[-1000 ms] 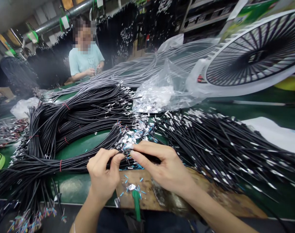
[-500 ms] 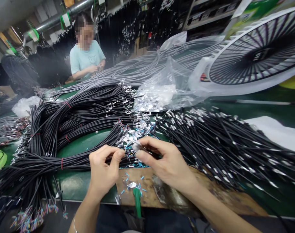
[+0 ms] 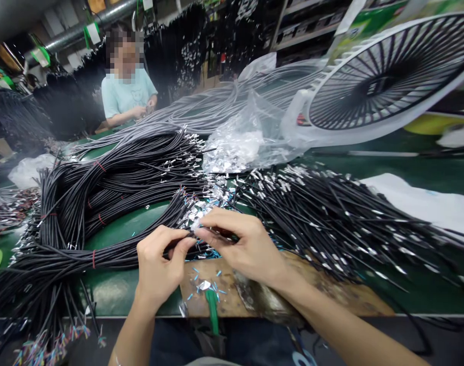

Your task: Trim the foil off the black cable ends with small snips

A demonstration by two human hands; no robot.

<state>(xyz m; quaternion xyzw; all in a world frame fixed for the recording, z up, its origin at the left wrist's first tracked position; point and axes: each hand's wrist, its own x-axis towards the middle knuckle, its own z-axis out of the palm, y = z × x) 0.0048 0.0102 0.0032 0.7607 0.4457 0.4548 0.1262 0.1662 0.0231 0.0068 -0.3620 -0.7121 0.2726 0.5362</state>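
Observation:
My left hand (image 3: 159, 267) is closed in a pinch on a thin black cable, mostly hidden by the fingers. Close against its fingertips, my right hand (image 3: 247, 246) pinches a small piece of silver foil (image 3: 195, 225) at the cable's end. How far the foil goes around the cable I cannot tell. Just behind both hands lie loose foil pieces (image 3: 189, 211) and blue scraps. Below them, a wooden board (image 3: 232, 297) carries more blue scraps, a foil bit and a green strap (image 3: 212, 310).
Bundled black cables (image 3: 113, 218) lie left; a pile of black cables with silver ends (image 3: 323, 218) lies right. Behind are a plastic bag of foil pieces (image 3: 235, 147), grey cables (image 3: 201, 109) and a fan (image 3: 384, 81). A co-worker (image 3: 128, 99) sits across the table.
My right hand has moved left, bringing the foil up to my left fingertips. The gap between the hands has closed. The whole view has shifted slightly.

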